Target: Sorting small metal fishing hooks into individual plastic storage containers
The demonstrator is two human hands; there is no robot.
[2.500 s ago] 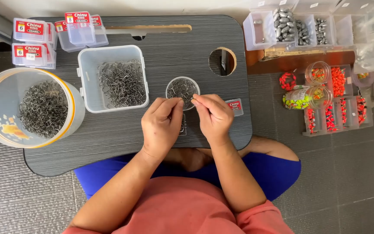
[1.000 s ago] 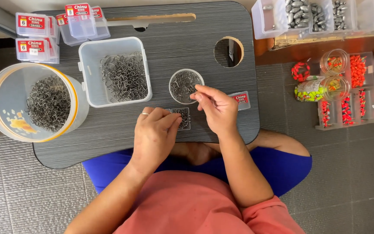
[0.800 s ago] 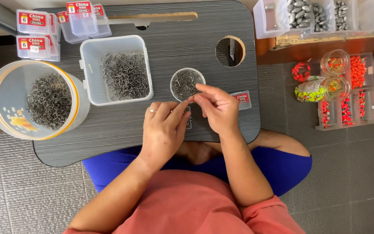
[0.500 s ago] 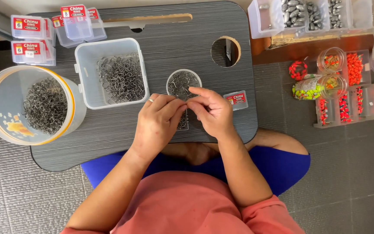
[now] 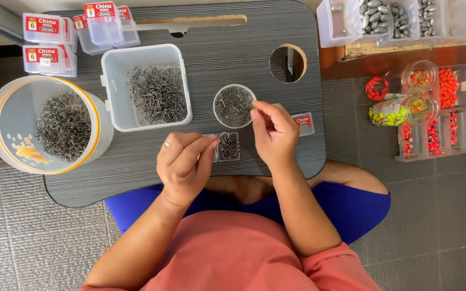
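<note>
My left hand [image 5: 184,164] pinches a small metal hook between thumb and forefinger, right over a small clear box [image 5: 228,147] partly filled with hooks. My right hand [image 5: 274,133] lies to the right of it. Its thumb and forefinger meet at the right rim of a round clear cup [image 5: 234,106] of hooks, and I cannot see anything between them. The box's lid with a red label [image 5: 303,123] lies beside my right hand. Everything sits on a dark grey lap table [image 5: 217,48].
A square white tub [image 5: 115,70] and a big round bucket [image 5: 6,108], both full of hooks, stand at the left. Stacked small labelled boxes [image 5: 44,40] fill the far left corner. The table has a round hole [image 5: 288,63]. Trays of grey sinkers [image 5: 373,16] and orange floats [image 5: 443,86] are on the floor, right.
My hands met over the small box half a second ago and have parted. The left hand dropped back to the box with a hook, and the right moved up to the round cup.
</note>
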